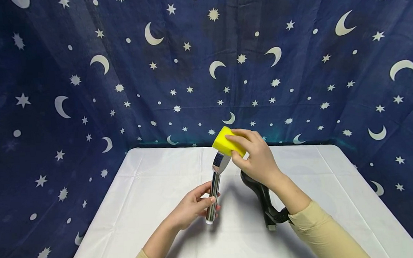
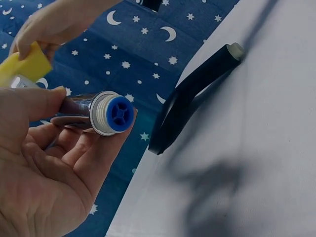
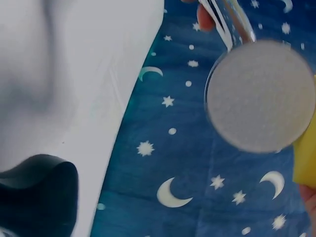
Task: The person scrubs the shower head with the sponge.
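A chrome handheld shower head is held tilted above the table, its round grey face showing in the right wrist view. My left hand grips its handle; the threaded end with a blue insert points toward the left wrist camera. Between the thumb and fingers of my right hand is a yellow sponge, which lies against the top of the head on the side away from the face. Whether the sponge is pressed in cannot be seen.
A black handheld shower head lies on the white-covered table, below my right forearm. Behind the table hangs a dark blue cloth with moons and stars.
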Available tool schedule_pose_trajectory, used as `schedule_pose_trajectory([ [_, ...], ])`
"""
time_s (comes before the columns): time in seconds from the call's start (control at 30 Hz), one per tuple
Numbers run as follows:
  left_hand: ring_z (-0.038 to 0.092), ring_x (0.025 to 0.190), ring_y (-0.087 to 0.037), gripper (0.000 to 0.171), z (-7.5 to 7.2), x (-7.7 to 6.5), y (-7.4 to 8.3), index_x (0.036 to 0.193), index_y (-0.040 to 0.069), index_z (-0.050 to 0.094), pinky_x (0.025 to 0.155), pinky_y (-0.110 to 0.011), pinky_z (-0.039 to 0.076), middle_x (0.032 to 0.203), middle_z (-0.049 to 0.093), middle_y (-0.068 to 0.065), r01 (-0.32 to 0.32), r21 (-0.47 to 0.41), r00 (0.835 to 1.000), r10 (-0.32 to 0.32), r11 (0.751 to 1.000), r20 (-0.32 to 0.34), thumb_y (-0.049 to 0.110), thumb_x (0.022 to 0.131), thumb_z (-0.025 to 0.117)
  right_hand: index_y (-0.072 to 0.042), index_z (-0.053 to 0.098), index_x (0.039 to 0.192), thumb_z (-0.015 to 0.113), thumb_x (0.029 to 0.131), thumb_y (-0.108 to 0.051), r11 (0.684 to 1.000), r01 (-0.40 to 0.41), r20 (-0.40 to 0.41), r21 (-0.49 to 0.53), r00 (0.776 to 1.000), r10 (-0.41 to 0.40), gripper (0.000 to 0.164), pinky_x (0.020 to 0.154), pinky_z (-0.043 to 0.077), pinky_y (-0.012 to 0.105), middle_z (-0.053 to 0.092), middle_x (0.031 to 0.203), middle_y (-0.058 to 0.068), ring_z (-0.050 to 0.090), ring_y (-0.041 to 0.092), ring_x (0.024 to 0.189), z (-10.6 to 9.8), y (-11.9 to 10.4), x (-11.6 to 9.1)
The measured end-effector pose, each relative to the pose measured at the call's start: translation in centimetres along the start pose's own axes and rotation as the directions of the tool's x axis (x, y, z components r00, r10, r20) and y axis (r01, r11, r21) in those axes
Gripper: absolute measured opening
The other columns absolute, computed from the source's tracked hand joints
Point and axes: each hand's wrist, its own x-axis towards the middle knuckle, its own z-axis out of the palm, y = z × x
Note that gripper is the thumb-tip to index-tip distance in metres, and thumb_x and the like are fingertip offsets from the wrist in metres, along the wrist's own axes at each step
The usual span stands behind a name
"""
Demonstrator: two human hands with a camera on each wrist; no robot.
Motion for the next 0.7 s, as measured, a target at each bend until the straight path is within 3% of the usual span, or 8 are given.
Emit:
schedule_pose_trajectory([
  [0.07,0.069,0.098,-0.03,0.052,-0.1,0.0,-0.1,0.153,0.01,0.044,0.082,-0.057,0.059,0.129,0.048,-0.028,-0.016,-0.005,1.0,0.016,1.0,0.02,0.012,0.104,0.06,-0.016,0.07,0.132,0.064,0.092,-0.018,0.982,-0.164,0.033,0.094,0.986,0.162,0.04,0.089,0.052,0.045,0.061,0.135,0.004,0.057,0.026,0.114,-0.1,0.8,0.0],
  [0.13,0.069,0.098,-0.028,0.05,-0.3,0.0,-0.3,0.152,0.009,0.044,0.084,-0.06,0.057,0.128,0.05,-0.025,-0.039,-0.012,0.998,0.04,0.999,0.043,0.01,0.105,0.059,-0.016,0.067,0.135,0.061,0.097,-0.019,0.924,-0.33,0.094,0.193,0.944,0.317,0.039,0.086,0.053,0.043,0.061,0.134,0.004,0.057,0.025,0.11,-0.1,1.6,-0.1],
  [0.2,0.069,0.098,-0.028,0.048,-0.4,-0.1,-0.5,0.152,0.008,0.043,0.085,-0.06,0.057,0.129,0.051,-0.022,-0.066,-0.02,0.995,0.068,0.998,0.068,0.008,0.105,0.057,-0.014,0.065,0.137,0.057,0.101,-0.021,0.837,-0.472,0.161,0.279,0.882,0.443,0.038,0.085,0.053,0.041,0.061,0.131,0.007,0.057,0.025,0.105,0.2,2.5,-0.3],
  [0.33,0.068,0.101,-0.03,0.048,-0.5,0.1,-0.6,0.153,0.008,0.041,0.087,-0.058,0.057,0.133,0.046,-0.028,-0.112,-0.066,0.987,0.119,0.991,0.104,0.008,0.107,0.053,-0.006,0.059,0.14,0.047,0.104,-0.023,0.617,-0.658,0.289,0.431,0.749,0.596,0.042,0.085,0.051,0.037,0.061,0.12,0.016,0.057,0.028,0.099,1.5,3.1,-1.5],
  [0.43,0.068,0.101,-0.029,0.048,-0.4,0.3,-0.4,0.154,0.008,0.04,0.089,-0.062,0.055,0.135,0.044,-0.03,-0.128,-0.118,0.984,0.141,0.985,0.113,0.01,0.107,0.053,-0.003,0.053,0.142,0.041,0.105,-0.023,0.442,-0.706,0.363,0.554,0.683,0.634,0.044,0.084,0.053,0.037,0.057,0.116,0.018,0.056,0.029,0.097,2.9,2.5,-2.5],
  [0.57,0.068,0.102,-0.028,0.048,-0.2,0.6,-0.3,0.155,0.007,0.037,0.089,-0.065,0.053,0.134,0.048,-0.021,-0.139,-0.161,0.982,0.157,0.977,0.106,0.01,0.108,0.051,-0.001,0.044,0.145,0.034,0.107,-0.023,0.238,-0.699,0.44,0.674,0.639,0.631,0.045,0.083,0.053,0.035,0.051,0.119,0.017,0.055,0.028,0.099,4.5,1.4,-3.5],
  [0.7,0.068,0.102,-0.027,0.049,-0.2,0.8,-0.4,0.155,0.007,0.036,0.088,-0.057,0.056,0.134,0.05,-0.017,-0.146,-0.177,0.984,0.161,0.973,0.073,0.01,0.109,0.05,0.001,0.037,0.147,0.032,0.106,-0.023,0.053,-0.676,0.504,0.735,0.596,0.625,0.047,0.087,0.054,0.035,0.048,0.127,0.019,0.056,0.028,0.107,5.2,0.4,-3.5],
])
